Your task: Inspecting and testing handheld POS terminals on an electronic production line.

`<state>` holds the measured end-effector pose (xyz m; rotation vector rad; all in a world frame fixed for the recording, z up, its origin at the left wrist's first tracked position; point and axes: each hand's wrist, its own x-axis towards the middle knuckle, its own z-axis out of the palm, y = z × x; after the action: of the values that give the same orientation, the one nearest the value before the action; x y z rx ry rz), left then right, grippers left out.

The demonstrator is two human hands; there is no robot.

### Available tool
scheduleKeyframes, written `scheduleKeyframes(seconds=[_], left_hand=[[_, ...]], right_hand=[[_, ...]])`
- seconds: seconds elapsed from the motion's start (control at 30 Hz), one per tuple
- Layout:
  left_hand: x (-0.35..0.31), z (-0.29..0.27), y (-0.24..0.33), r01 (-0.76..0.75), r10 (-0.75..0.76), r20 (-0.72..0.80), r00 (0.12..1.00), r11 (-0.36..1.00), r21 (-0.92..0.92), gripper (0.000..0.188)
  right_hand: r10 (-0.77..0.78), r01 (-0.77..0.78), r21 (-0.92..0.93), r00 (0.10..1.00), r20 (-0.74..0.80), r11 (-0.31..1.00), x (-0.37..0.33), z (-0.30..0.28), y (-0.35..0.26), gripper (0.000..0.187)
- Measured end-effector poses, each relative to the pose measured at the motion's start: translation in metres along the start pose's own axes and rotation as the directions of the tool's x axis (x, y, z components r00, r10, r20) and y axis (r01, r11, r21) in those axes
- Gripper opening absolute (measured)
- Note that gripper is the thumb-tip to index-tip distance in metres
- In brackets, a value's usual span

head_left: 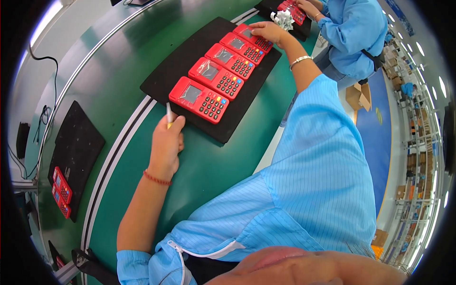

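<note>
Several red card payment terminals with keypads lie face up in a slanting row on a black mat point(228, 128). Clear, shiny film shows on some screens, such as that of the second terminal point(216, 78). At the row's far end my right hand point(270, 32) reaches over the farthest terminal point(261, 43), fingers bent together at its screen; whatever they pinch is too small to make out. My left hand point(166, 142) is closed around a slim white tool with a yellow part point(169, 115). Its tip points up beside the nearest terminal point(199, 99), apart from the screen.
Crumpled clear-white film point(283, 20) lies beyond my right hand. A co-worker in blue point(354, 33) handles another red terminal point(293, 12) at the far right. More red terminals point(61, 192) rest on a second black mat point(78, 147) at left, across a metal rail point(118, 149).
</note>
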<state>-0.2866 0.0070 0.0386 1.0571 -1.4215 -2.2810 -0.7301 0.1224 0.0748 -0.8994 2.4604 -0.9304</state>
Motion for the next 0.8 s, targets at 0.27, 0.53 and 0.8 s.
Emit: scheduleKeyframes(seconds=[0.27, 0.53, 0.8], left_hand=[[-0.001, 0.017, 0.008, -0.076, 0.063, 0.237, 0.969, 0.996, 0.047, 0.078], [0.075, 0.033, 0.018, 0.016, -0.013, 0.567, 0.824, 1.000, -0.001, 0.062], [-0.028, -0.130, -0.021, -0.583, 0.793, 0.151, 0.591, 0.290, 0.759, 0.044]], right_hand=[[0.001, -0.006, -0.036, 0.989, -0.145, 0.999, -0.006, 0.012, 0.021, 0.061], [-0.831, 0.332, -0.897, 0.552, -0.066, 0.292, 0.068, -0.054, 0.093, 0.031], [-0.575, 0.537, 0.218, 0.705, 0.415, 0.815, -0.073, 0.166, -0.183, 0.061]])
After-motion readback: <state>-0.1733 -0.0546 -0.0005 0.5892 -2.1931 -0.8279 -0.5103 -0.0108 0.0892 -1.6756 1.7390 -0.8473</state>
